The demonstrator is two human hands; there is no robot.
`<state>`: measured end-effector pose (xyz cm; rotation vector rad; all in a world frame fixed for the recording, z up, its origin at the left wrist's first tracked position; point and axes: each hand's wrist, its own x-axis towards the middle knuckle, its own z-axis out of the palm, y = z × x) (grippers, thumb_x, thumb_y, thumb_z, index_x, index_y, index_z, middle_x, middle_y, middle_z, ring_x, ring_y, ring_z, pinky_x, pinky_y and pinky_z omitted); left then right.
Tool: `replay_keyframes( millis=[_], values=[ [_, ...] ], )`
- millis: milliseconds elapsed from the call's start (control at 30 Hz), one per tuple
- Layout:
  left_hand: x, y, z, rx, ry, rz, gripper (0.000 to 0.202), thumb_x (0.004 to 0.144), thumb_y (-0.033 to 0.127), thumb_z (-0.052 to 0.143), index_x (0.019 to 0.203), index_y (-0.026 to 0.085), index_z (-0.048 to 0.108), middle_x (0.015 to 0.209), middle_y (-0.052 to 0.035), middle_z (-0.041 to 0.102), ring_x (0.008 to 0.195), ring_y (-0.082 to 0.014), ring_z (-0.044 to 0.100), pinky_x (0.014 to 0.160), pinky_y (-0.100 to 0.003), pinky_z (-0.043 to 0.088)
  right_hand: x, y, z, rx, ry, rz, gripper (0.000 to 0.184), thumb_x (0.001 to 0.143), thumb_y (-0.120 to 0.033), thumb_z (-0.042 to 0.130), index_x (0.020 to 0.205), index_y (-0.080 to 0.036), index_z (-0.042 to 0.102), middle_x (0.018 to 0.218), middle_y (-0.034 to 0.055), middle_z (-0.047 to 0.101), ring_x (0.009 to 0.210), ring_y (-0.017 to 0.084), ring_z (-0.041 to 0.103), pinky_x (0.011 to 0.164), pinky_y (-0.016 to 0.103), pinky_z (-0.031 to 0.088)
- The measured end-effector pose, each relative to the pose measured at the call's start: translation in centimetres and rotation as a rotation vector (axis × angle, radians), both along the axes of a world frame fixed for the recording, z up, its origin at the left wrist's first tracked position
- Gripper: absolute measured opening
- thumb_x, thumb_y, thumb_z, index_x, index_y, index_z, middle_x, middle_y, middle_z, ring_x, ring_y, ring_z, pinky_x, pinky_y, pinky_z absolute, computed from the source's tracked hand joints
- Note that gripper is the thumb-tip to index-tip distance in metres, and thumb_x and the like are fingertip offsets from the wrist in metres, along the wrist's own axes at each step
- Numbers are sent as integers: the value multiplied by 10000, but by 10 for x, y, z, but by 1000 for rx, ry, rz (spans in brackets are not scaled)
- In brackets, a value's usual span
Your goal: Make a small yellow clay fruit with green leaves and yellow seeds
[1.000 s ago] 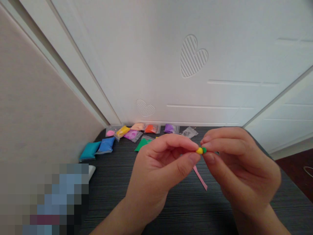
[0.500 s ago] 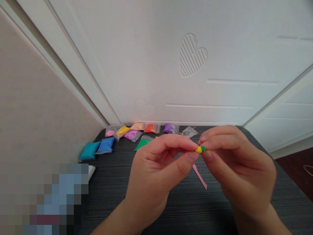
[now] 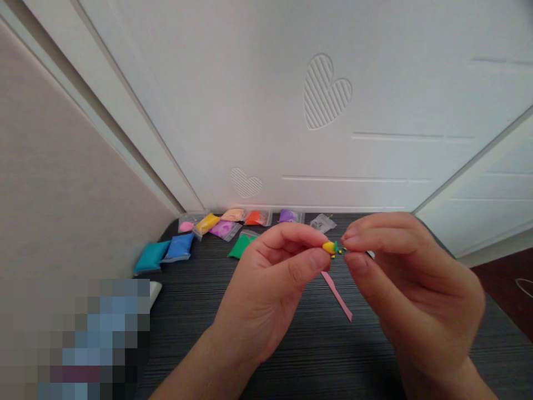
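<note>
Between the thumb and forefinger of my left hand [image 3: 278, 283] is a small yellow clay piece [image 3: 328, 248] with a green tip on its right end. My right hand [image 3: 412, 283] hovers just to the right, thumb and fingertips apart, with nothing visible between them. Tiny yellow and green bits [image 3: 340, 251] show in the gap, apparently on the table behind. Below the hands a pink clay tool [image 3: 339, 297] lies flat on the dark table [image 3: 316, 355], its upper end hidden by my left hand.
Along the table's back lie bags of coloured clay, including green [image 3: 240, 245], orange [image 3: 255, 217], purple [image 3: 289, 216], blue [image 3: 180, 246] and teal [image 3: 152, 256]. A mostly clear bag [image 3: 322, 223] lies near the white panel [image 3: 266, 111]. Pixelation covers the lower left.
My right hand has let go of the green end and drawn slightly right. My left hand has shifted a little left with the clay piece, uncovering small bits behind.
</note>
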<state>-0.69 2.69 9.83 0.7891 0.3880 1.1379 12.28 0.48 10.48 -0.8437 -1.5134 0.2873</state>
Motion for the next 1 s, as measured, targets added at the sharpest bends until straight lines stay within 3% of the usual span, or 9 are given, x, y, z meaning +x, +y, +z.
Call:
replay_keyframes(
  millis=[333, 700, 900, 1000],
  values=[
    [-1, -2, -3, 151, 91, 58, 152, 739, 80, 621, 803, 211, 664, 817, 37, 663, 791, -54, 592, 719, -124, 474, 1, -3, 1, 5, -70, -25, 242, 678, 2, 596, 860, -154, 629, 854, 7, 606, 824, 126, 560, 716, 284, 444],
    [4, -9, 2, 331, 300, 314, 150, 726, 84, 626, 785, 213, 675, 766, 22, 637, 760, -96, 570, 692, -176, 468, 1, -2, 0, -6, -67, -31, 223, 661, -2, 579, 821, -154, 611, 833, 14, 590, 808, 135, 550, 703, 296, 439],
    [4, -10, 2, 314, 285, 312, 174, 721, 74, 628, 804, 219, 676, 787, 24, 649, 761, -93, 583, 701, -161, 477, 1, -1, -1, -9, -88, -25, 219, 659, -15, 577, 809, -172, 600, 821, 10, 582, 790, 139, 549, 692, 302, 443],
    [3, -7, 0, 259, 228, 243, 184, 733, 81, 621, 827, 229, 677, 809, 30, 654, 766, -75, 585, 705, -135, 474, 0, -2, 0, -11, -62, -32, 221, 675, -25, 566, 820, -185, 610, 810, 9, 587, 787, 146, 549, 687, 307, 445]
  ],
)
